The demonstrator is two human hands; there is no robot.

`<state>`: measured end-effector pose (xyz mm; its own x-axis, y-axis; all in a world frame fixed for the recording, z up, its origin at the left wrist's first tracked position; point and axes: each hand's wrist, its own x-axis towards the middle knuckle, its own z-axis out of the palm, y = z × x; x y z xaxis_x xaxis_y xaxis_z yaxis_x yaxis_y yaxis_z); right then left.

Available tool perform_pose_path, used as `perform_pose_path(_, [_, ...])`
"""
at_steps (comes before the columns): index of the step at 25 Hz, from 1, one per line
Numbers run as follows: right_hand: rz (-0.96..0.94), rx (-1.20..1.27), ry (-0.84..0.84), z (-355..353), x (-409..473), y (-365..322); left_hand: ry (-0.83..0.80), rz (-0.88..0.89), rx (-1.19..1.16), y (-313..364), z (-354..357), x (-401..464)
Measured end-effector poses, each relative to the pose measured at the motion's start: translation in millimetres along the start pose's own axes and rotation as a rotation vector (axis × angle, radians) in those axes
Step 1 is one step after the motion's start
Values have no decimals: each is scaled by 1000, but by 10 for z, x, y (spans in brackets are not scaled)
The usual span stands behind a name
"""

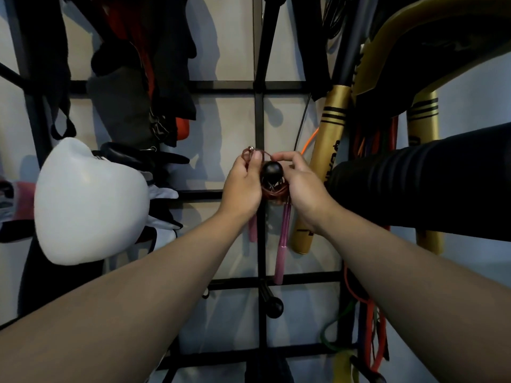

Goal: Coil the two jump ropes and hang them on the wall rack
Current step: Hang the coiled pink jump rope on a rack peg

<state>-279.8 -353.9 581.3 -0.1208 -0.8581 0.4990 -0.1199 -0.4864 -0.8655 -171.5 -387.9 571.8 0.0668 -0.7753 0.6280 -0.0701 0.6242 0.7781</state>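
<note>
A coiled reddish-brown jump rope [275, 193] hangs around a black ball-tipped peg [272, 170] of the black wall rack [259, 117]. Its two pink handles [282, 244] dangle below the coil. My left hand [243, 186] pinches a loop of the rope just left of the peg, with a small metal end above my fingers. My right hand [300, 185] grips the coil on the peg's right side. A second jump rope is not clearly visible.
A white boxing glove [88, 203] hangs at the left. Gold bats [329, 150] and coloured resistance bands [370, 327] hang at the right, beside a thick black roll [428, 183]. Dark clothing hangs at the upper left. Another ball-tipped peg [273, 306] sticks out lower down.
</note>
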Motion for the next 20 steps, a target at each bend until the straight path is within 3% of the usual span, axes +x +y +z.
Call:
perform_pose_path(6, [52,-94,-62,-40,204,240,-33,46,258,-398,-41,229])
perform_pose_path(10, [82,-108,-19,-24,353,436,-84,-97,505,-600,-31,480])
perform_pose_path(14, [86,-193,28,46,528,587,-153,-146,478,-621,-11,614])
perform_pose_path(20, [181,-152,53,67,607,634,-51,-256,221,-694,-57,538])
